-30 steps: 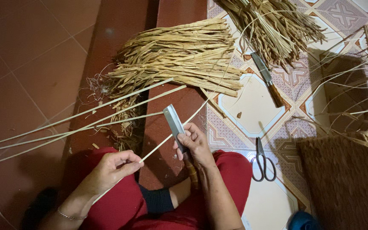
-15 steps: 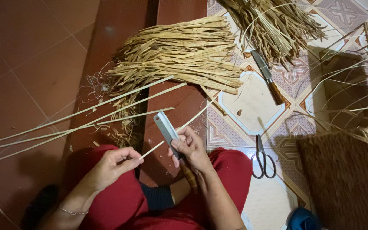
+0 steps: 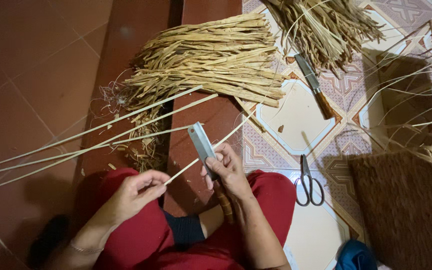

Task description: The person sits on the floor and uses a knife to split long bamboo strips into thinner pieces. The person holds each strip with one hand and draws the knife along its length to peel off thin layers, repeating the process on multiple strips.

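Note:
My right hand [image 3: 227, 169] grips a knife [image 3: 202, 145] with a flat grey blade pointing up and away; its brown handle shows below the palm. My left hand [image 3: 138, 190] pinches the near end of a thin pale strip [image 3: 211, 148] that runs up to the right, across the blade's edge. Both hands sit above my knees in red trousers [image 3: 268, 195]. Three long pale strips [image 3: 101, 135] lie across the floor to the left of the hands, reaching the left edge.
A large bundle of dried flat strips [image 3: 211, 62] lies ahead, a second bundle [image 3: 326, 25] at top right. A second knife [image 3: 313, 85] and scissors [image 3: 308, 182] rest on the patterned tiles. A woven basket [image 3: 416, 200] with loose strands stands on the right.
The knife blade has tilted slightly and both hands have shifted a little along the thin strip. The bundles and tools on the floor have not moved.

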